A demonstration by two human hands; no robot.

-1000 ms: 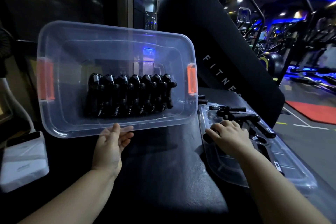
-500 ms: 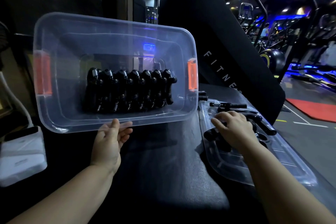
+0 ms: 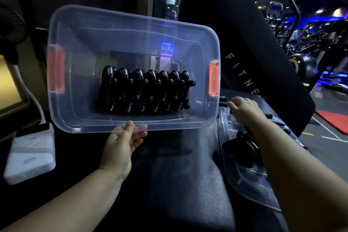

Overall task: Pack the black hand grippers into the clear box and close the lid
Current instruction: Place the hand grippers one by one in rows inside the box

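Since half a second ago, your right hand point(image 3: 244, 111) has left the near gripper and gone to the far end of the lid point(image 3: 244, 190). Box tilt is unchanged.

Near, bottom centre: padded bench point(image 3: 178, 184), dark fine-grained vinyl, slightly soft.

Lower right: the lid lies flat, thin clear plastic with moulded ridges. One loose gripper point(image 3: 243, 146) rests on it beside your forearm, with black knobbed handles and a bright coil spring.

Centre: your left hand point(image 3: 122, 145) pinches the lower rim of the clear box point(image 3: 79, 122), thumb in front. The box is tipped up with its mouth facing you. It is smooth and translucent with rounded corners and an orange latch point(image 3: 213, 79) at each end. The packed grippers point(image 3: 146, 92) stand in a tight row on its lower wall.

Farther, right of centre: your right hand reaches a black handle by the box's lower right corner. You cannot tell whether the fingers are closed on it.

Risks, as judged:
- A one-handed pinch on a slick rim could let the box slip or swing, and the row would spill from the open mouth.
- Your forearm could sweep the loose gripper off the lid.
- The lid could skate on the vinyl as you pull from it.
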